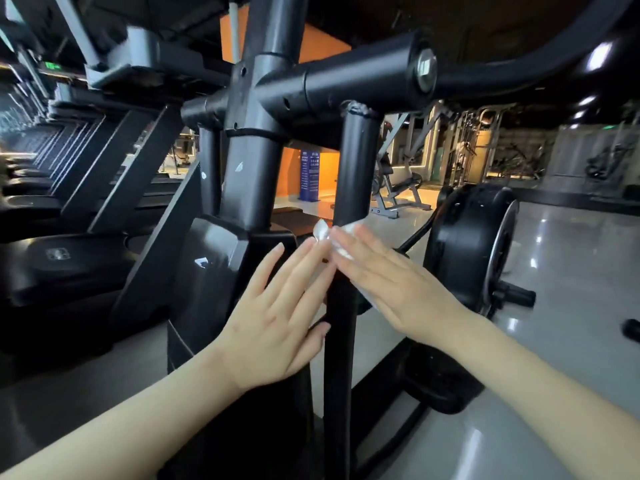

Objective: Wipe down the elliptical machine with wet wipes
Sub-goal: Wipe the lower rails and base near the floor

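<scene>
Right hand [391, 282] flat, fingers straight, pressing wet wipe [322, 233] on upright bar [353, 168], left hand [277, 306] flat opposite

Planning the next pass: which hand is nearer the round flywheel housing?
Right. The right hand presses the wipe on the upright bar, beside the flywheel housing; the left hand is across that bar.

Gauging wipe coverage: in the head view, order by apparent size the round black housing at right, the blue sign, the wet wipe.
Largest: round black housing.
Then blue sign and wet wipe look alike; sign far off, wipe partly covered, so unranked.
</scene>
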